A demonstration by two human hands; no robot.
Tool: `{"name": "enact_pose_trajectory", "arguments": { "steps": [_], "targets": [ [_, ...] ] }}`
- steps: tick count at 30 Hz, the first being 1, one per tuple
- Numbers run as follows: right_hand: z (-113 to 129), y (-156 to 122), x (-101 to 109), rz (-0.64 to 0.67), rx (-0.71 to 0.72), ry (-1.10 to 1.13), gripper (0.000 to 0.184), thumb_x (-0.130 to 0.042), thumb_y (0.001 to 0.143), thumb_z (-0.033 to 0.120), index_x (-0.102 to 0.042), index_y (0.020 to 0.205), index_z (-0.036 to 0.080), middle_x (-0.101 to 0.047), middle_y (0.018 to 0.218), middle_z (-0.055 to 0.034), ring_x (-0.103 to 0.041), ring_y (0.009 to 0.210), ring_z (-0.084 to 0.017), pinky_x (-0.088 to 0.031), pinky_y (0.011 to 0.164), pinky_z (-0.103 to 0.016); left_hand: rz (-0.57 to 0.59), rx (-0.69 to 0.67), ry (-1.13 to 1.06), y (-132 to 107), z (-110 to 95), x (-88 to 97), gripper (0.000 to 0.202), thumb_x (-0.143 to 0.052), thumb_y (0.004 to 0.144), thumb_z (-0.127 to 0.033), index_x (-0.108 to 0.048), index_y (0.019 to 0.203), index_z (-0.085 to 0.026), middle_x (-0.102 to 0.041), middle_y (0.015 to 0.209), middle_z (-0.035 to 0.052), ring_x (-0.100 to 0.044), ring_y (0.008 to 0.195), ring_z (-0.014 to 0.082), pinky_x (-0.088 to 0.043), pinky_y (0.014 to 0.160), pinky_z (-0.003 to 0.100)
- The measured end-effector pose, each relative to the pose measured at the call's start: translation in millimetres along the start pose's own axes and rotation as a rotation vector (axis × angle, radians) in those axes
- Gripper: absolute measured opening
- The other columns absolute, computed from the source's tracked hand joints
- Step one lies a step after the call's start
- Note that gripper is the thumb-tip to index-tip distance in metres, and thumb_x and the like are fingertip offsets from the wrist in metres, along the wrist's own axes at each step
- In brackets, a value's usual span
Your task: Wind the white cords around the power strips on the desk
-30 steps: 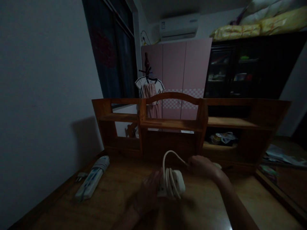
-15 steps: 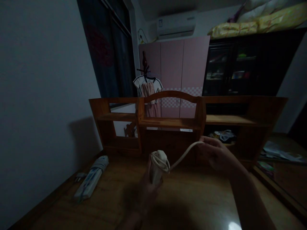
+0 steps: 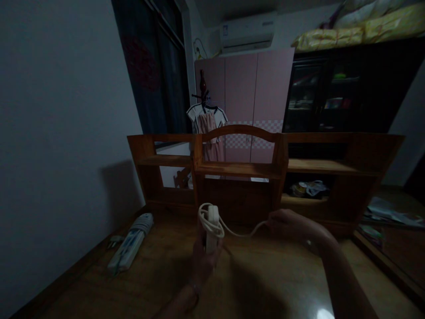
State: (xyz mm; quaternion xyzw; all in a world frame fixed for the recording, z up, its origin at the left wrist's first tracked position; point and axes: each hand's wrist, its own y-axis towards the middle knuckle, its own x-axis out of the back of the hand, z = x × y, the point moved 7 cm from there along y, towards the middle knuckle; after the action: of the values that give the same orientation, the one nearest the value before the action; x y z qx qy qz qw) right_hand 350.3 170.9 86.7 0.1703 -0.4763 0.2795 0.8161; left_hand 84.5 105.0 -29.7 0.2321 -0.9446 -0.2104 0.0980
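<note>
From the left I see the wall edging the wooden desk [image 3: 156, 283], a second power strip [image 3: 130, 243] lying by that edge with bare desk between it and my hands, and the shelf unit [image 3: 239, 170] closing off the back. My left hand [image 3: 203, 259] is clenched around a white power strip [image 3: 211, 228] held upright above the desk's middle with its cord [image 3: 237, 232] looped round it, while my right hand [image 3: 288, 223] pinches the cord's free run just to the right. Against half a second ago, the right hand has dropped lower and the cord now sags instead of stretching upward.
</note>
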Motion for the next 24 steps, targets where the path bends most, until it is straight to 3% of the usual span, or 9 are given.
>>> {"name": "enact_pose_trajectory", "arguments": {
  "steps": [2, 5, 8, 10, 12, 16, 20, 24],
  "targets": [
    [-20.3, 7.5, 0.4, -0.092, -0.066, -0.123, 0.024, -0.047, 0.086, 0.024, -0.064, 0.072, 0.014, -0.063, 0.072, -0.0072, -0.051, 0.058, -0.014, -0.033, 0.052, -0.024, 0.137, -0.192, 0.161, -7.4, -8.3, -8.4, 0.072, -0.066, 0.074, -0.035, -0.036, 0.137, -0.018, -0.064, 0.107, 0.0114, -0.063, 0.091, 0.0228, -0.051, 0.075, 0.031],
    [-37.3, 10.7, 14.8, -0.367, -0.141, -0.217, 0.020, -0.046, 0.086, 0.021, -0.062, 0.076, 0.014, -0.063, 0.074, -0.0095, -0.052, 0.058, -0.015, -0.032, 0.054, -0.025, 0.370, -0.558, 0.437, -26.3, -21.0, -25.3, 0.074, -0.065, 0.073, -0.038, -0.035, 0.139, -0.023, -0.060, 0.111, 0.0128, -0.061, 0.095, 0.0252, -0.050, 0.077, 0.034],
    [-34.0, 0.1, 38.4, -0.696, -0.174, -0.157, 0.022, -0.042, 0.090, 0.025, -0.060, 0.083, 0.014, -0.061, 0.076, -0.0101, -0.050, 0.058, -0.015, -0.033, 0.053, -0.025, 0.544, -0.909, 0.676, -50.0, -31.7, -40.6, 0.063, -0.062, 0.077, -0.047, -0.039, 0.135, -0.041, -0.056, 0.116, 0.0093, -0.058, 0.098, 0.0260, -0.047, 0.080, 0.040],
    [-23.2, -11.3, 54.0, -0.884, -0.142, -0.054, 0.027, -0.039, 0.093, 0.031, -0.059, 0.085, 0.014, -0.060, 0.075, -0.0083, -0.049, 0.058, -0.015, -0.033, 0.052, -0.025, 0.595, -0.994, 0.757, -57.8, -35.7, -47.0, 0.061, -0.059, 0.079, -0.050, -0.035, 0.135, -0.051, -0.055, 0.116, 0.0070, -0.057, 0.096, 0.0253, -0.046, 0.078, 0.040],
    [-11.7, -22.2, 66.0, -1.004, -0.080, 0.114, 0.030, -0.041, 0.094, 0.039, -0.059, 0.085, 0.016, -0.057, 0.072, -0.0047, -0.048, 0.058, -0.014, -0.034, 0.050, -0.023, 0.625, -0.937, 0.817, -57.0, -35.5, -52.2, 0.065, -0.059, 0.079, -0.047, -0.029, 0.137, -0.053, -0.054, 0.115, 0.0067, -0.056, 0.095, 0.0260, -0.046, 0.076, 0.041],
    [-1.2, -37.6, 79.0, -1.066, 0.053, 0.653, 0.029, -0.052, 0.090, 0.046, -0.059, 0.086, 0.018, -0.043, 0.059, 0.0036, -0.036, 0.046, -0.009, -0.025, 0.040, -0.020, 0.616, -0.658, 0.866, -42.6, -28.9, -53.3, 0.083, -0.062, 0.073, -0.031, -0.022, 0.144, -0.044, -0.053, 0.116, 0.0087, -0.055, 0.099, 0.0285, -0.046, 0.079, 0.042],
    [3.9, -53.8, 94.6, -1.057, 0.349, 1.132, 0.018, -0.052, 0.092, 0.035, -0.059, 0.091, 0.018, -0.028, 0.052, 0.0070, -0.020, 0.041, -0.007, -0.016, 0.037, -0.021, 0.436, -0.344, 0.692, -21.1, -26.6, -36.2, 0.091, -0.059, 0.070, -0.018, -0.014, 0.148, -0.029, -0.052, 0.128, 0.0117, -0.054, 0.107, 0.0259, -0.043, 0.088, 0.036],
    [-8.0, -73.6, 111.7, -1.074, 0.493, 1.335, 0.021, -0.047, 0.096, 0.031, -0.060, 0.086, 0.018, -0.022, 0.052, 0.0066, -0.008, 0.043, -0.009, -0.013, 0.036, -0.024, 0.216, -0.005, 0.428, -2.0, -12.7, -15.3, 0.076, -0.063, 0.070, -0.023, -0.035, 0.141, -0.024, -0.059, 0.122, 0.0111, -0.059, 0.103, 0.0239, -0.044, 0.082, 0.029]
  ]
}}
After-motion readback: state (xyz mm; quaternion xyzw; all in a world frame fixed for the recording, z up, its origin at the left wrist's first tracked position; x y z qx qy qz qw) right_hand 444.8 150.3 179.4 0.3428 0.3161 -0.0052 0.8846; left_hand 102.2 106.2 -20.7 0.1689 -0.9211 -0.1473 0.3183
